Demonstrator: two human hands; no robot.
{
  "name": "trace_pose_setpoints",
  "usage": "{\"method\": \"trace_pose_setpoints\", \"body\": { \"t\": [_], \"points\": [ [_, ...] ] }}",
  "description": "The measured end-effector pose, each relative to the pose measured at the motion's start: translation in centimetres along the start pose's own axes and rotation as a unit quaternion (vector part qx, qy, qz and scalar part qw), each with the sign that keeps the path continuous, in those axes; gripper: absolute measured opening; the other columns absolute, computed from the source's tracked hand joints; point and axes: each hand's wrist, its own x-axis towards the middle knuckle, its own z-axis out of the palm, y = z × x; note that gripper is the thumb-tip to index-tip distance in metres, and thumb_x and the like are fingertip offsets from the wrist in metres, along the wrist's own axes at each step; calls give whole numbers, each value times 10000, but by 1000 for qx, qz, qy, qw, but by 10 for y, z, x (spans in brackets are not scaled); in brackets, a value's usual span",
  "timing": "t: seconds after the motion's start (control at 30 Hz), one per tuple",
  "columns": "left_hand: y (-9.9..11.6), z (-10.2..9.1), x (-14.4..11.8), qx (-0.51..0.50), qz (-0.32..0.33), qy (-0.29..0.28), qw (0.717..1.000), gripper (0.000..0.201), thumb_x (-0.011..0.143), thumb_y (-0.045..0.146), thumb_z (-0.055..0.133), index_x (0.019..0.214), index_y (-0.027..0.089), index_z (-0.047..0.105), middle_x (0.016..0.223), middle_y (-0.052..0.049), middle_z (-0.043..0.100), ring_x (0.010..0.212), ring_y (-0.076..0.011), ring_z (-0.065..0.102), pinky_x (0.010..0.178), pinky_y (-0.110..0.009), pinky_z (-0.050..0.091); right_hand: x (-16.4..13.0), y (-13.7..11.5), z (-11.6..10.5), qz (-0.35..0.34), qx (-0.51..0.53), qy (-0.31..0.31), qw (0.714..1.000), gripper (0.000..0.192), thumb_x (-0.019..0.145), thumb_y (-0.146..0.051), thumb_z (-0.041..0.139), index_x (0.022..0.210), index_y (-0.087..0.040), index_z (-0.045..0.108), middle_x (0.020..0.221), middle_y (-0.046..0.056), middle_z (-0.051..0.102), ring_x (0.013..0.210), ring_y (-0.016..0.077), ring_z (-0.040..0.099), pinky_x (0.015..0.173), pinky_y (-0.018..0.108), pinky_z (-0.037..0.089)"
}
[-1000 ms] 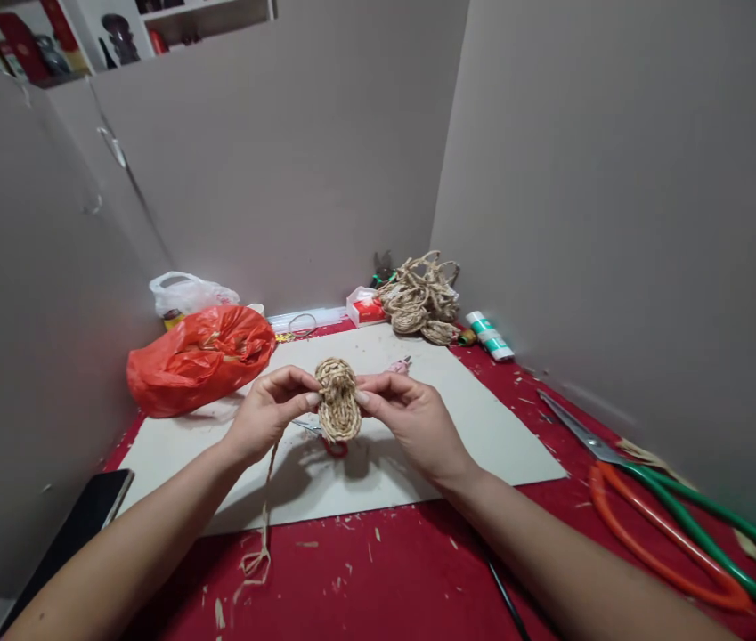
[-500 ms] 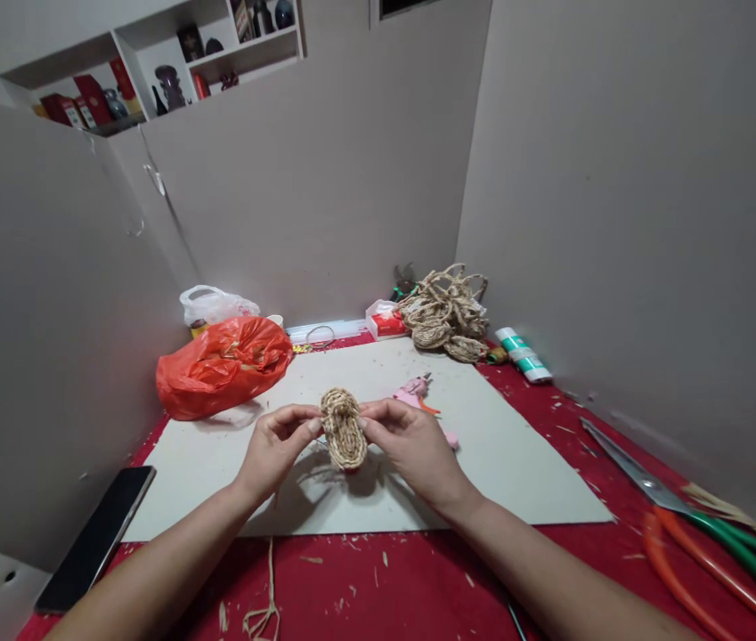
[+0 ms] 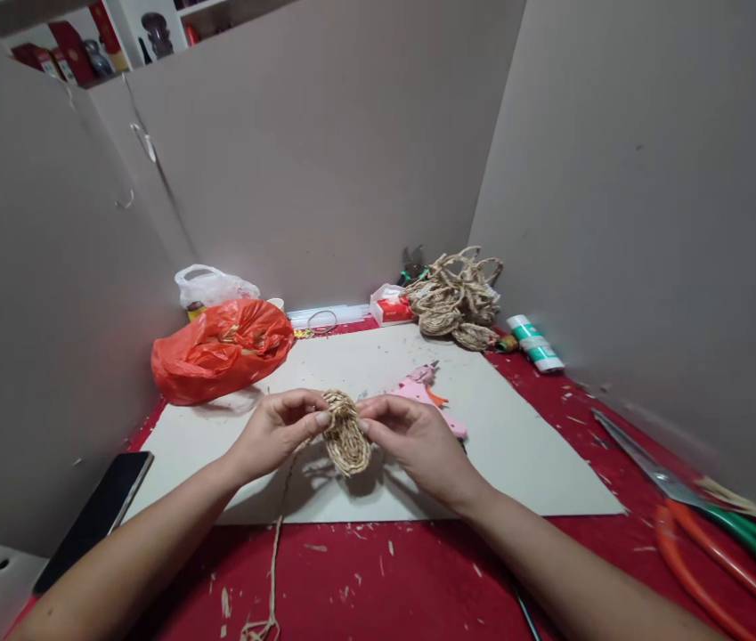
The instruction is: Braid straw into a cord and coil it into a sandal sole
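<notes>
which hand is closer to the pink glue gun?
Right. The right hand sits just in front of the pink glue gun, partly covering it; the left hand is farther off, beyond the woven straw piece.

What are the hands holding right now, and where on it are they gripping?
A small woven straw slipper, lifted above the board. The left hand pinches its left edge and the right hand its right edge, near the top.

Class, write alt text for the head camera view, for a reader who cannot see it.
Two bare hands, left hand and right hand, pinch a small woven straw slipper above a grey board on a red table. A pink glue gun lies just behind the right hand, an orange plastic bag to the left, large scissors at right.
</notes>
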Motion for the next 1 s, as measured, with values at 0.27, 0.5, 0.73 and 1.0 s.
{"method": "trace_pose_setpoints", "body": {
  "t": [0.27, 0.5, 0.73, 1.0],
  "points": [
    [-2, -2, 1, -194, -111, -21, 974, 185, 766, 317, 709, 819, 161, 626, 812, -6, 627, 718, -97, 564, 687, -224, 429, -3, -4, -1, -59, -51, -23, 997, 68, 777, -253, 634, 748, -211, 678, 850, 44, 703, 797, 176, 639, 749, 340, 518],
    [1, 8, -3, -89, -29, -6, 996, 163, 780, 300, 691, 862, 159, 688, 955, -64, 680, 860, -159, 597, 795, -279, 458, -5, 1, -3, -129, -143, -34, 981, 93, 816, -199, 604, 773, -224, 683, 871, 40, 709, 846, 178, 654, 789, 331, 509],
    [4, 11, -5, -146, -92, 7, 985, 183, 801, 340, 666, 852, 164, 667, 871, -32, 672, 763, -119, 590, 743, -244, 468, -5, 1, -1, -118, -157, -15, 980, 91, 806, -230, 613, 761, -237, 691, 871, 44, 716, 848, 194, 656, 784, 353, 520],
    [-3, 7, -8, -74, -17, 102, 992, 321, 819, 390, 630, 1076, 211, 561, 1168, -77, 577, 966, -177, 588, 796, -297, 499, -2, 1, -1, -55, -68, 40, 995, 65, 762, -262, 658, 726, -213, 680, 845, 45, 706, 813, 182, 644, 748, 327, 521]
  ]
}}
